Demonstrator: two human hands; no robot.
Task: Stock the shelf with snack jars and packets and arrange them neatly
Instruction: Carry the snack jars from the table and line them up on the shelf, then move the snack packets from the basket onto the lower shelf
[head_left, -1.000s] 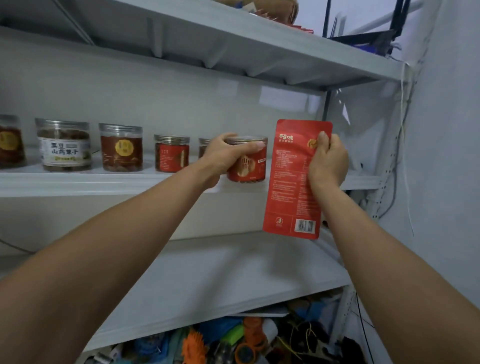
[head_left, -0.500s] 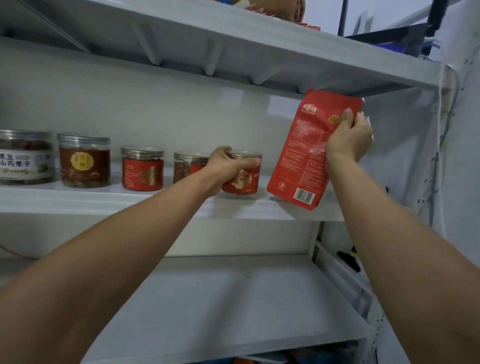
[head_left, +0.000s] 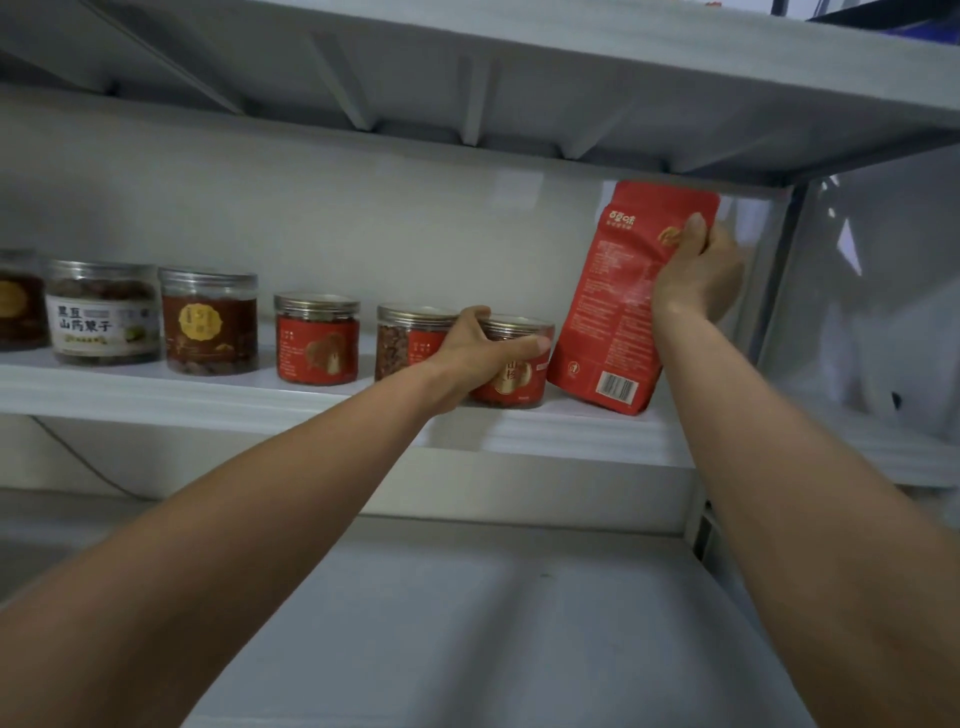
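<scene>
1. Standing the red packet on the middle shelf is the step in hand. Your right hand grips its upper part, fingers curled round the edge. The packet tilts at centre right of the frame, its lower corner seemingly touching the shelf.
2. Your left hand wraps the short red jar, which sits on the shelf just left of the packet.
3. Next, I judge, you need to square the packet upright beside that jar before letting go, as it looks floppy enough to slump.
4. Leftward runs a row of clear, lidded jars:
   - a jar of brown bits
   - a red-labelled jar
   - a taller gold-labelled jar of dark reddish pieces
   - a white-labelled jar of dark pieces
   - a dark jar cut off by the left edge
5. You cannot tell what the packet holds, because it is opaque.
</scene>
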